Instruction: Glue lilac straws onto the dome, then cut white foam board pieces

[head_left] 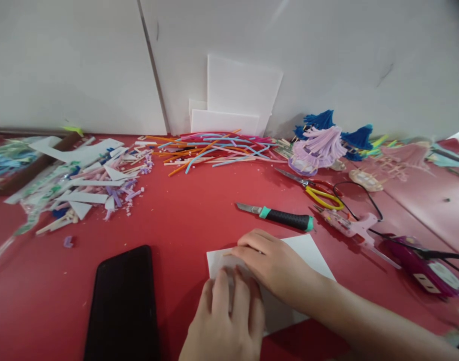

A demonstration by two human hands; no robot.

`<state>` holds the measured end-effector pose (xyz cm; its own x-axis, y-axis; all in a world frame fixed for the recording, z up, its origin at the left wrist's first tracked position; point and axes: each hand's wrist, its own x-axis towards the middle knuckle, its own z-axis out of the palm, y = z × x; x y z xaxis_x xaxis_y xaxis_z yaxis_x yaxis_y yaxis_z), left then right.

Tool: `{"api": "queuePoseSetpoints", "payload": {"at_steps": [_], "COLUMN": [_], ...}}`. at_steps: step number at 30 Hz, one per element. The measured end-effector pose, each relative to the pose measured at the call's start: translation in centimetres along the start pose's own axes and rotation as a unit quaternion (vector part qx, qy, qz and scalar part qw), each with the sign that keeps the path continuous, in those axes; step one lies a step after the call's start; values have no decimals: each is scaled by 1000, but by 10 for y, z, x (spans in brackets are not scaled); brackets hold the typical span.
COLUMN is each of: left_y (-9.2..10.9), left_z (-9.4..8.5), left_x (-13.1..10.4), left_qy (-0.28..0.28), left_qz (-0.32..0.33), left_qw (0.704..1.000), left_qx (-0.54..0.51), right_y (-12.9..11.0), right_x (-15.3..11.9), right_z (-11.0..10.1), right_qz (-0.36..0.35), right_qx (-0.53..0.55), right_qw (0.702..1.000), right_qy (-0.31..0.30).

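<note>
A white board [306,249], probably foam board or stiff card, lies flat on the red table in front of me. My left hand [224,316] rests on its near left part, fingers bent and pressing down on it. Across its upper left part reaches my right hand [276,263], with bent fingers closed low over the surface. The tip of a thin pale stick [227,253] shows at the right fingertips; the rest of it is hidden. Just beyond the board lies a utility knife [285,217] with a black and teal handle, its blade out and pointing left.
At left lie a black phone [122,303] and a heap of paper scraps [88,196]. Coloured pipe cleaners [218,150] line the back, before propped white boards [240,87]. To the right are scissors [323,195], a pink glue gun [352,225] with a cord, and tasselled crafts [319,145].
</note>
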<state>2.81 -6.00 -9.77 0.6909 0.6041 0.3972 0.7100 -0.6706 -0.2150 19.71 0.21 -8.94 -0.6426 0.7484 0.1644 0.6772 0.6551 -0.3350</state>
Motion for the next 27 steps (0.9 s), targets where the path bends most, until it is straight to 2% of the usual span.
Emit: {"api": "queuePoseSetpoints", "payload": {"at_steps": [2,8,16,20,27], "left_y": [0,0,-2,-2,-3], "left_z": [0,1,3,2,2], "left_x": [0,-1,-2,-1,-1], "left_qy": [-12,-1,-14,-3,-20], "left_qz": [-3,-9,-31,-25,-15], "left_qw": [1000,999,999,999,999], "left_qx": [5,32,27,43,43], "right_y": [1,2,0,1,1], "right_x": [-1,-4,-1,-1,-2], "right_z": [2,7,1,1,2], "right_qz": [2,21,19,8,17], "right_qx": [2,29,38,36,51], "right_qw": [1000,999,999,999,999], "right_qy": [4,9,-5,-9,-7]}}
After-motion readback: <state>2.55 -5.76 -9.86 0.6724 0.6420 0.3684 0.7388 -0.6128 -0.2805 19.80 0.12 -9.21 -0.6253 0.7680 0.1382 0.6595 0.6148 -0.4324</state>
